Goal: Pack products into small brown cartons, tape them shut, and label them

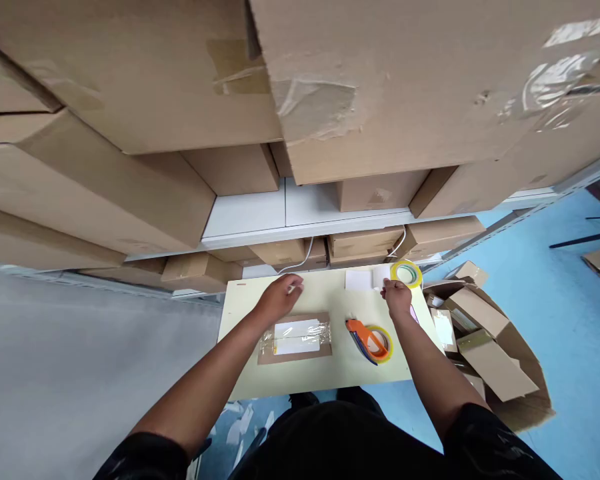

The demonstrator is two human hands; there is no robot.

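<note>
Left hand (pixel 281 295) — loosely curled, thumb near fingertips — hovers by 1 taped parcel (pixel 270 359) lying on the table (pixel 300 385); rightward, 1 orange tape dispenser (pixel 363 331), then white paper (pixel 379 274) pinched by the right hand (pixel 396 295), near 1 yellow tape roll (pixel 417 274).

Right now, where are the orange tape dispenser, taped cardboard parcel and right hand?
Orange tape dispenser (pixel 363 334): head view, orange frame.
Taped cardboard parcel (pixel 297 337): head view, white top label.
Right hand (pixel 398 297): head view, its back.

White shelving (pixel 310 205) packed with cardboard boxes (pixel 405 87) borders a light-blue floor (pixel 575 313).
</note>
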